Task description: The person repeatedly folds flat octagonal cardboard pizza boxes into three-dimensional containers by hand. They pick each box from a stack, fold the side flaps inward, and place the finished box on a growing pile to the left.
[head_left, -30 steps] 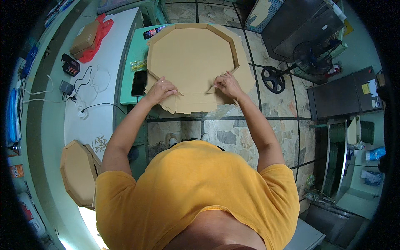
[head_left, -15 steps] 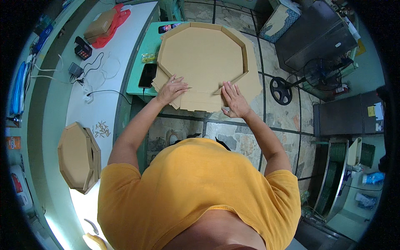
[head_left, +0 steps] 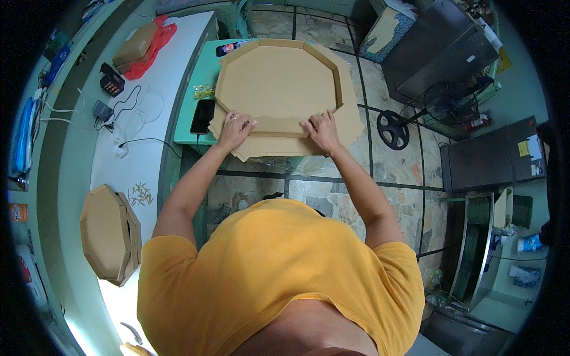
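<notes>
An octagonal cardboard tray (head_left: 276, 80) lies in front of me, its walls standing along the far and side edges. Its near wall (head_left: 279, 126) is folded upward, with a flat cardboard margin showing on my side of it. My left hand (head_left: 236, 129) has its fingers curled over the left end of that near wall. At the other end, my right hand (head_left: 322, 132) pinches the wall close to the right corner. Fingertips of both hands bend inward, partly hiding the corners. More flat cardboard (head_left: 351, 121) sticks out beneath the tray on the right.
The green table (head_left: 193, 71) holds a black phone (head_left: 203, 117), a lit phone (head_left: 230, 47) and a yellowish plastic packet (head_left: 203, 91). On the white table (head_left: 172, 59) are stacked octagonal trays (head_left: 107, 234), small brown pieces (head_left: 140, 194) and cables. A black fan (head_left: 393, 130) stands right.
The tray's near flap has gone from lying flat to standing up. Both hands, earlier pressed flat on the cardboard, have moved inward and curled over this wall.
</notes>
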`<state>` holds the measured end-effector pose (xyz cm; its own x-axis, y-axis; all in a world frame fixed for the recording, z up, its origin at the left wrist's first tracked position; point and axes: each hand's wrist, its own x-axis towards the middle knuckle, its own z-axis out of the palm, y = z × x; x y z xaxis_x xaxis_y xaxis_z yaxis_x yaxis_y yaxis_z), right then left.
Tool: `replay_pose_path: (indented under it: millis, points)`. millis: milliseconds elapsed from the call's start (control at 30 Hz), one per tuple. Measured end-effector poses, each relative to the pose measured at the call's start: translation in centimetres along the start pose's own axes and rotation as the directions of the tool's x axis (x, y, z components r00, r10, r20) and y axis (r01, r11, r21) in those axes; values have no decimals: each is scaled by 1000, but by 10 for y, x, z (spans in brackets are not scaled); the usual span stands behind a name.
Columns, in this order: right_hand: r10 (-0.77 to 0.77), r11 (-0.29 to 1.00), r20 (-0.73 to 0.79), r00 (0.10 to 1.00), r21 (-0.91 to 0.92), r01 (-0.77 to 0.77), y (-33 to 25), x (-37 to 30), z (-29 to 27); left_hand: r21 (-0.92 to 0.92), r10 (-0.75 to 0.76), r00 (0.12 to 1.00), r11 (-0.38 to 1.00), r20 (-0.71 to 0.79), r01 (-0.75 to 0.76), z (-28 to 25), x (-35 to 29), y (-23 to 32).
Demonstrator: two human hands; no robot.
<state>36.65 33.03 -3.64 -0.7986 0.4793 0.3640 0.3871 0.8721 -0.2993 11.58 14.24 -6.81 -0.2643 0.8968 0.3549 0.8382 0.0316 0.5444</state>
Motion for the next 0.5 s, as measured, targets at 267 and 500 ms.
replay_pose_path:
  millis: [267,500]
  points:
    - [-255,967,5,967,29,255,-7,-8,4,233,97,991,966,87,-115,-8,-4,24]
    - [-296,955,229,927,51,293,-11,1,19,408,163,978,890,129,-203,-6,-4,30]
